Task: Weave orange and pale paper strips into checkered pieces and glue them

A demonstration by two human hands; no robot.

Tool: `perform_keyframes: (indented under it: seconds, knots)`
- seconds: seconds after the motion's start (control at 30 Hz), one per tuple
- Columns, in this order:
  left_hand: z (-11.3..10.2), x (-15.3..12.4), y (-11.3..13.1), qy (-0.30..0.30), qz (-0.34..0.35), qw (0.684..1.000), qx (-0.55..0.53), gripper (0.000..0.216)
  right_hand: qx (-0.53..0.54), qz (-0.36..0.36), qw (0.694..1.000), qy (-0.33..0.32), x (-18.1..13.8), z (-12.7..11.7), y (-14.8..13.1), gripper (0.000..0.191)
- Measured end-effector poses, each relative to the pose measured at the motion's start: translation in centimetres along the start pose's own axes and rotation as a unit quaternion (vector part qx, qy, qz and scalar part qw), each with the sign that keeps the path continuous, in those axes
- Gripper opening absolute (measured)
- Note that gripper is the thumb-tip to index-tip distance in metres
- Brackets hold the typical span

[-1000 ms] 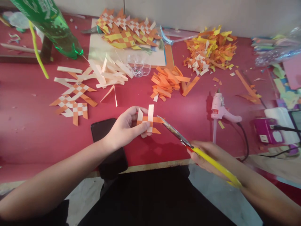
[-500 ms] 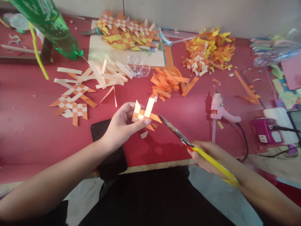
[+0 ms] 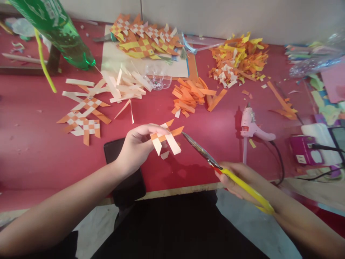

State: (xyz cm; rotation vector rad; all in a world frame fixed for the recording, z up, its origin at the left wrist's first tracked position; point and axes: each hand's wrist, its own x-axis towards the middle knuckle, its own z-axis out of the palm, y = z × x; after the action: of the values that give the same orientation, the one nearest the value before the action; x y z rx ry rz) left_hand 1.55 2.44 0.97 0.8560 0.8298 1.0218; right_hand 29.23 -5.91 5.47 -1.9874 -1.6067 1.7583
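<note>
Between the thumb and fingers of my left hand [image 3: 140, 142] is a woven paper fish [image 3: 161, 137] of orange and cream strips. One cream strip end hangs down toward me, and an orange end points right. My right hand [image 3: 234, 176] is closed around yellow-handled scissors [image 3: 206, 155]. Their blades look closed, with the tip just beside the orange strip end; whether they touch I cannot tell. A small cream paper scrap [image 3: 165, 155] lies on the red table below the fish.
Woven fish [image 3: 91, 104] and cream strips [image 3: 126, 86] lie at left, orange strips [image 3: 188, 95] at centre. Offcuts [image 3: 239, 57] are heaped behind. A pink glue gun [image 3: 250, 124] stands right, a black phone [image 3: 129, 183] under my left wrist. A green bottle [image 3: 64, 39] leans at back left.
My left hand has flipped the woven fish over, so its cream strip end now points down toward me instead of up. The scissors have stayed in place.
</note>
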Motion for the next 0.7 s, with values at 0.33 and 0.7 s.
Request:
perform_keyframes:
  seconds: [0.33, 0.7]
  knots:
    - [-0.31, 0.08, 0.19, -0.022, -0.019, 0.999, 0.014, 0.020, 0.022, -0.023, 0.999, -0.016, -0.20, -0.51, -0.65, 0.058]
    - [0.26, 0.28, 0.67, 0.010, -0.097, 0.995, -0.033, 0.031, 0.013, -0.066, 0.997, -0.030, -0.40, 0.00, -0.59, 0.057]
